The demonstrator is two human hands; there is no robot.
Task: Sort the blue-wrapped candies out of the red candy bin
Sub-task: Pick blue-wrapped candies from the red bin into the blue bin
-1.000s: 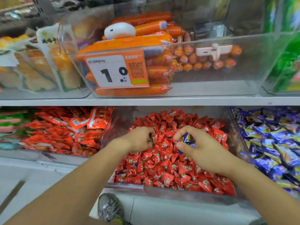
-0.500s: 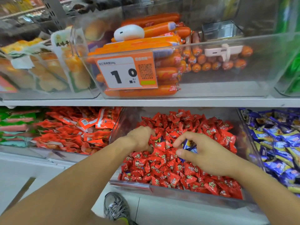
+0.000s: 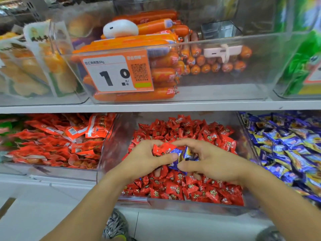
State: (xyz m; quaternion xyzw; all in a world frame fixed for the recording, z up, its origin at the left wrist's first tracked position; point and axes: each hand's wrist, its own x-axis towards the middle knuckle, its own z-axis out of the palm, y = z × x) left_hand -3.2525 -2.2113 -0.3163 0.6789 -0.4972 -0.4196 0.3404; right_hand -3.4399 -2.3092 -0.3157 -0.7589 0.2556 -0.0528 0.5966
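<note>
Blue-wrapped candies [image 3: 175, 158] bunched, raised above red heap at middle of clear red candy bin [image 3: 191, 204]

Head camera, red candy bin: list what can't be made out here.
- How many blue-wrapped candies are held: the right hand and left hand cover them.
- Any blue candies deeper in the red candy bin: buried under red candies.
- Blue candy bin: cut off by the right frame edge.
- Small print on the price tag: too small.
</note>
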